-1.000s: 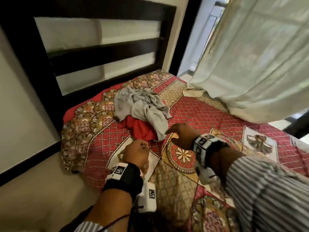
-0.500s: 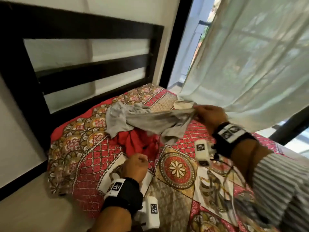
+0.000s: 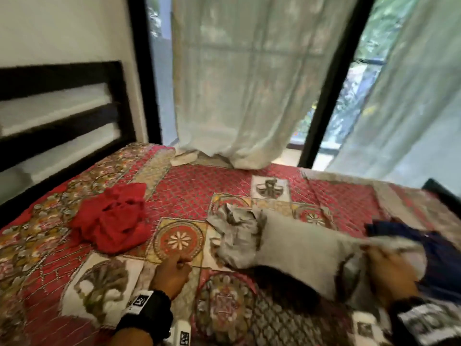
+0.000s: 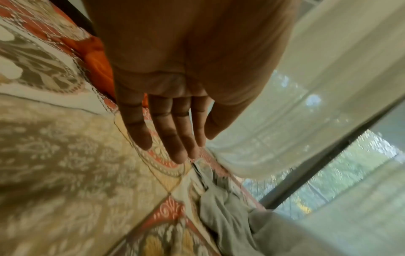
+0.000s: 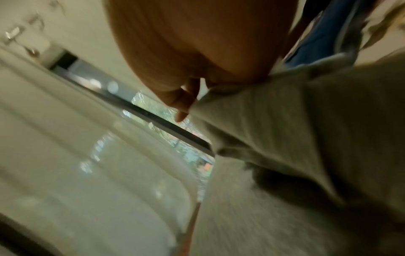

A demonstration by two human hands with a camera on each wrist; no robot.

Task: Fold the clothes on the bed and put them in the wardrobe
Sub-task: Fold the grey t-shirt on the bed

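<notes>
A crumpled red garment (image 3: 109, 221) lies on the patterned bed cover (image 3: 194, 186) at the left. My right hand (image 3: 389, 273) grips one end of a grey garment (image 3: 287, 240), which stretches leftward from it, its far end bunched on the cover. In the right wrist view the grey garment (image 5: 295, 129) runs out from under my right hand (image 5: 181, 104). My left hand (image 3: 172, 270) is low over the cover near the front edge and holds nothing. In the left wrist view my left hand (image 4: 175, 138) has straight fingers, with the grey garment (image 4: 225, 213) beyond them.
A dark blue garment (image 3: 441, 255) lies at the bed's right edge, just behind my right hand. The dark slatted headboard (image 3: 62, 116) stands at the left. Sheer pale curtains (image 3: 237, 83) hang over a dark-framed window behind the bed, their hems resting on the cover.
My right hand has pulled the grey garment off the red one, rightward and down onto the near right of the bed. The view has swung right. My left hand stays low.
</notes>
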